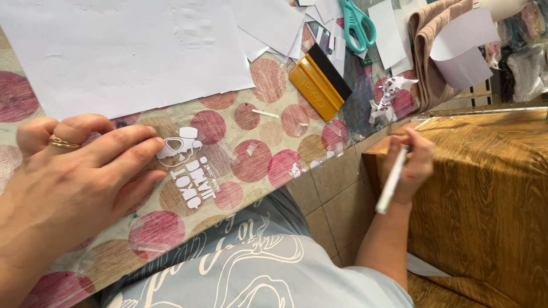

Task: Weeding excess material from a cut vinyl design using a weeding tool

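The left hand (74, 177) lies flat, fingers spread and pressed down on a clear transfer sheet carrying a white cut-out vinyl design (185, 165), pinning it to the table covered in a cream oilcloth with red and brown dots (268, 122); the design sits just past the fingertips, so it lies bare while the sheet is kept from sliding. The right hand (408, 165), well off to the side over a wood-grain brown surface (491, 188), is closed around a slim white pen-like tool (392, 185), likely a weeding pick, though its tip is hidden in the fist. Beyond the fingertips lie a yellow squeegee with a black felt edge (319, 82), teal-handled scissors (358, 23) cut off at the top, and loose white paper sheets (114, 51).
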